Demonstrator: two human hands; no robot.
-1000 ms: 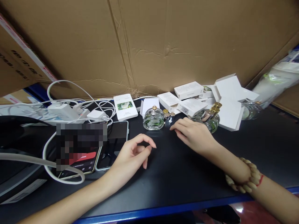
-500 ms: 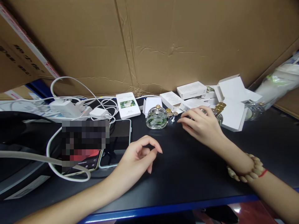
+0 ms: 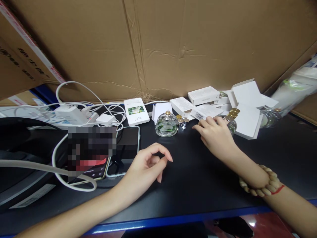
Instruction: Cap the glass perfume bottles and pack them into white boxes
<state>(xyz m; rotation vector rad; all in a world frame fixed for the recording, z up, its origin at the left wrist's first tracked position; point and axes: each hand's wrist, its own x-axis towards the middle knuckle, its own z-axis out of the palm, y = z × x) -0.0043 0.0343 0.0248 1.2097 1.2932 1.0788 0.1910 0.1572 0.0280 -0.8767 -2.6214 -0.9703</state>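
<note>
My left hand (image 3: 148, 166) hovers low over the front of the black table, fingers loosely curled, thumb and index tips apart, nothing between them. Beyond it stands a clear glass perfume bottle (image 3: 166, 128) with green leaves showing inside and a gold neck. Several small gold and silver metal caps (image 3: 183, 123) are just right of the bottle. My right hand (image 3: 218, 138) is at the right with its index finger pointing left, near the caps; its other fingertips are partly hidden. Behind it show another glass bottle (image 3: 232, 127) and gold caps (image 3: 233, 113).
White boxes (image 3: 203, 95), some unfolded, lie along the cardboard wall (image 3: 158, 49). A white box with a flower picture (image 3: 137, 112) leans behind a phone (image 3: 126, 145). White cables (image 3: 74, 82), chargers and a black bag-like object (image 3: 22, 158) fill the left. Wrapped items (image 3: 297, 84) are far right.
My right hand has shifted slightly right and down, its fingers bending more. My left hand has barely moved. The bottle and boxes stay in place.
</note>
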